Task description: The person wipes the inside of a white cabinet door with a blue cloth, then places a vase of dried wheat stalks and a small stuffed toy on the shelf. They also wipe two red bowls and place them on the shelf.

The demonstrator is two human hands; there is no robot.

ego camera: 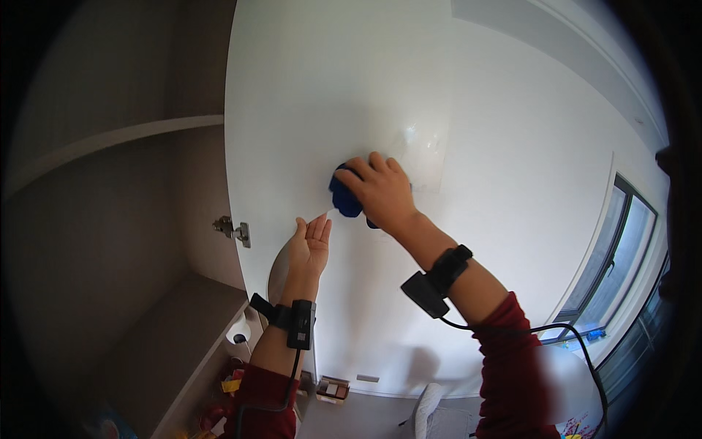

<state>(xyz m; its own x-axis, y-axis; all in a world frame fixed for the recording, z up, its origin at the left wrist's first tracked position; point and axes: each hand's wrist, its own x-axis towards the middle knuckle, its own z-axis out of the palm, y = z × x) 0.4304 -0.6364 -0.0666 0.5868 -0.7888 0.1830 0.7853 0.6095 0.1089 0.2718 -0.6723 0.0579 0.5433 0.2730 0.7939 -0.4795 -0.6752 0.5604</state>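
Observation:
A white cabinet door stands open on its hinge. My right hand presses a dark blue cloth against the white surface, gripping it between thumb and fingers; part of the cloth is hidden under the palm. Lower left of it, my left hand is palm up with its fingers raised near a thin white edge or strip below the cloth. Whether the fingertips hold that strip is not clear. Shiny, wet-looking marks show on the surface to the upper right of my right hand.
At left is a cabinet with a shelf and a metal hinge. Low down are a small white camera-like device, a box of small items and a grey padded chair. A window is at right. Black cables run from both wrist straps.

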